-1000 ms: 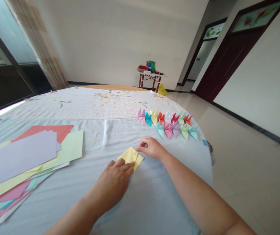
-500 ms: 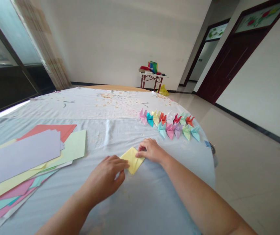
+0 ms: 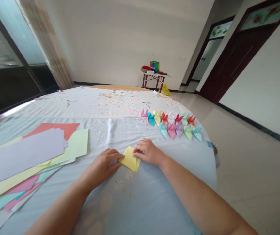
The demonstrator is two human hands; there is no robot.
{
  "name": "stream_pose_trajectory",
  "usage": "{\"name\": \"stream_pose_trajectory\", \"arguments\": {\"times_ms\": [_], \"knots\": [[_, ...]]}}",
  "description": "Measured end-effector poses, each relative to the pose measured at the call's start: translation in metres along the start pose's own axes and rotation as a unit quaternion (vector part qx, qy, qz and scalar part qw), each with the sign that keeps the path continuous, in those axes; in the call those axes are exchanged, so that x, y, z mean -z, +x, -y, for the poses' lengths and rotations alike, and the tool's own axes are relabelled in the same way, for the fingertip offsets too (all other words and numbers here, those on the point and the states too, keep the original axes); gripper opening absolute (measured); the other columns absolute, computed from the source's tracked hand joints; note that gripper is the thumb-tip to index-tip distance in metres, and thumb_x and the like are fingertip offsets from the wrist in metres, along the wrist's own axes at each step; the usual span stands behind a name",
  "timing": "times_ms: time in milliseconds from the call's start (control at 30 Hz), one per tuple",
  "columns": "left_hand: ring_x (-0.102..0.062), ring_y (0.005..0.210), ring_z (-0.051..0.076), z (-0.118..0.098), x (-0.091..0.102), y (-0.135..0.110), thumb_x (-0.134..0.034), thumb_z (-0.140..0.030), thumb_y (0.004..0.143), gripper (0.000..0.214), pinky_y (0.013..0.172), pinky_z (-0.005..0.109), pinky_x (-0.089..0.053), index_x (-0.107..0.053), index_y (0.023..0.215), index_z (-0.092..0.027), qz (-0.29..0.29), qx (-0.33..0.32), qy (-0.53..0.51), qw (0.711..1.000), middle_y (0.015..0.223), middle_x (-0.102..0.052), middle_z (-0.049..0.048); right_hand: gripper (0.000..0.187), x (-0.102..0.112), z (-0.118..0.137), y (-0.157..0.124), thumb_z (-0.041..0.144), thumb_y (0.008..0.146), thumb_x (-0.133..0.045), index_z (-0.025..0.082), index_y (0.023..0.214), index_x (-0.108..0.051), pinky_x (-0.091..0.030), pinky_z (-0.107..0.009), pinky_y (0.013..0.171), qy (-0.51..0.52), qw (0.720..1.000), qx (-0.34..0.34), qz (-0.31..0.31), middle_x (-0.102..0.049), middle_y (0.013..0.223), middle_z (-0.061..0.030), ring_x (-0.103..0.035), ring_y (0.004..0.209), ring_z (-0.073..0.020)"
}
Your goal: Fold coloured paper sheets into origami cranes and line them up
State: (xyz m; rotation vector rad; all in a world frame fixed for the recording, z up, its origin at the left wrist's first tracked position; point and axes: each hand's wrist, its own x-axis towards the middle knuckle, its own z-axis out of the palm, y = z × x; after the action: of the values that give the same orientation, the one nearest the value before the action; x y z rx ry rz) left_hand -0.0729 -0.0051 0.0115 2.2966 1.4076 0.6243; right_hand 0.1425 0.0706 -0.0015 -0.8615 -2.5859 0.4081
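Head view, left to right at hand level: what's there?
stack of coloured paper -> left hand -> folded yellow paper -> right hand -> tiled floor

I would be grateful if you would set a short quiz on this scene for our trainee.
1. True or false: the left hand touches the yellow paper.
2. Which hand is nearer the origami cranes?
3. What colour is the top sheet of the paper stack: A lilac, B red, or C yellow?

Key: 1 true; 2 the right hand; 3 A.
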Motion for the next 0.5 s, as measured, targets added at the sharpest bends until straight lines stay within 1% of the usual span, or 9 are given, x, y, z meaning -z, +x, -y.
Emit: {"name": "stream_pose_trajectory", "arguments": {"times_ms": [100,300,433,500], "knots": [[-0.055,0.092,0.018,0.0007,0.0022,0.0002,-0.046,-0.033,0.083,0.026,0.083,0.03,-0.044,-0.063,0.1,-0.024,0.009,0.003,-0.004,1.0,0.097,-0.063,0.005,0.017,-0.0004,0.002,-0.0016,0.035,0.077,-0.06,0.019,0.081,-0.061,-0.031,-0.029,0.077,0.004,1.0,0.003,0.013,-0.059,0.081,-0.0021,-0.049,0.083,-0.016],[-0.057,0.09,0.017,-0.001,0.0064,0.0005,-0.043,-0.035,0.085,0.027,0.082,0.028,-0.044,-0.064,0.098,-0.025,0.02,0.024,-0.02,0.999,0.095,-0.064,0.0033,0.037,0.0018,0.0021,-0.0031,0.051,0.067,-0.064,0.019,0.087,-0.059,-0.032,-0.031,0.079,0.017,0.999,-0.013,0.036,-0.057,0.089,-0.0034,-0.048,0.09,-0.0189],[-0.058,0.087,0.015,-0.0034,0.0084,0.0019,-0.042,-0.036,0.085,0.028,0.08,0.026,-0.044,-0.066,0.092,-0.024,0.018,0.033,-0.028,0.999,0.091,-0.064,0.0025,0.041,0.0015,0.0039,-0.0034,0.054,0.065,-0.065,0.019,0.086,-0.058,-0.033,-0.032,0.079,0.012,0.999,-0.022,0.037,-0.057,0.088,-0.0038,-0.047,0.09,-0.0195],[-0.058,0.086,0.015,-0.0047,0.0088,0.0019,-0.042,-0.035,0.085,0.028,0.079,0.026,-0.044,-0.066,0.093,-0.024,0.016,0.04,-0.032,0.999,0.09,-0.064,0.0024,0.041,0.0006,0.0043,-0.0037,0.054,0.064,-0.065,0.019,0.085,-0.057,-0.033,-0.032,0.079,0.009,0.999,-0.022,0.033,-0.056,0.088,-0.004,-0.047,0.089,-0.0194]]}}
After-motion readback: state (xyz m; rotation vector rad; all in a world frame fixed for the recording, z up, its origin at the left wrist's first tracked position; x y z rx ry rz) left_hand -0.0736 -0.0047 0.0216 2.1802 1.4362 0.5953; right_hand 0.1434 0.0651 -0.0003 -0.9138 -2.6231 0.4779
